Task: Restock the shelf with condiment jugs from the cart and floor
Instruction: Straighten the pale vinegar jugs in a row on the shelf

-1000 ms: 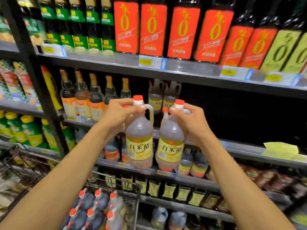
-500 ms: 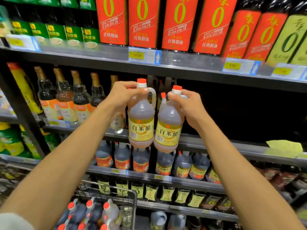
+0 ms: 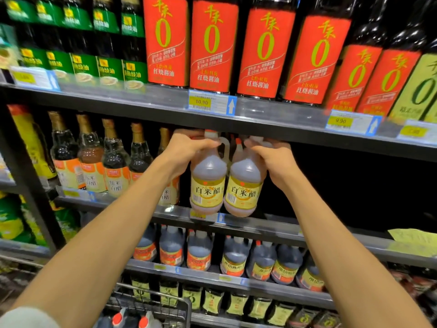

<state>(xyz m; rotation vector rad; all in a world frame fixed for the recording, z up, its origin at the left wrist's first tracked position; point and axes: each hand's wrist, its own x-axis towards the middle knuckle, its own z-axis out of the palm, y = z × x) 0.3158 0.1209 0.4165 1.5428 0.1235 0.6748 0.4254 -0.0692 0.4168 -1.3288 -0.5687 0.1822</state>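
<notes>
Two clear vinegar jugs with yellow labels and red caps hang side by side at the front of the middle shelf (image 3: 260, 224). My left hand (image 3: 186, 150) grips the neck and handle of the left jug (image 3: 208, 183). My right hand (image 3: 275, 159) grips the top of the right jug (image 3: 246, 188). Both jug bottoms sit at the shelf's front lip, and their caps reach just under the shelf above. To their right the shelf is dark and bare.
Glass vinegar bottles (image 3: 89, 159) stand on the same shelf to the left. Red-labelled soy sauce bottles (image 3: 212, 43) fill the shelf above. Smaller jugs (image 3: 198, 252) line the shelf below. The wire cart (image 3: 151, 308) with red-capped jugs sits at bottom left.
Both hands have lifted the two jugs higher and pushed them forward, from in front of the shelves to the opening of the middle shelf. The view has moved closer to the shelving.
</notes>
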